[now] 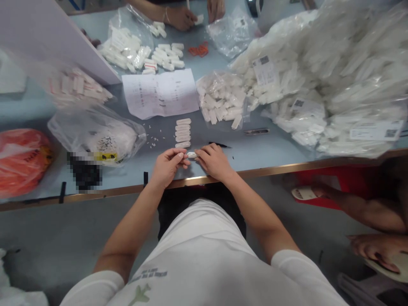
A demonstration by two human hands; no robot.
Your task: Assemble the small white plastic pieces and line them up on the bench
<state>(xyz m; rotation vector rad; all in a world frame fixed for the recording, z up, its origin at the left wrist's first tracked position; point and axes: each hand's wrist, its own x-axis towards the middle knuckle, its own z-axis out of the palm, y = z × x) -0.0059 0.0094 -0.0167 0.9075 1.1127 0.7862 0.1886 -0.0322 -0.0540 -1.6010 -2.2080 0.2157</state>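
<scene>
Near the table's front edge, a small white rectangular plastic piece with dark markings (192, 155) lies between my hands. My left hand (170, 165) pinches with thumb and forefinger at its left end. The fingers of my right hand (216, 162) are closed over its right end. Just beyond them, several similar white pieces (182, 133) are lined up in a short column. Dark tweezers (223, 145) lie by my right hand, their near part hidden behind it. Tiny white bits (153, 139) are scattered left of the column.
A printed sheet (161, 94) lies farther back. Clear bags of white pieces (221, 100) crowd the right, beyond a slim metallic tool (256, 131). On the left are a clear bag (105, 136) and an orange bag (24, 161). Across the table, another person's hands (183, 19) work.
</scene>
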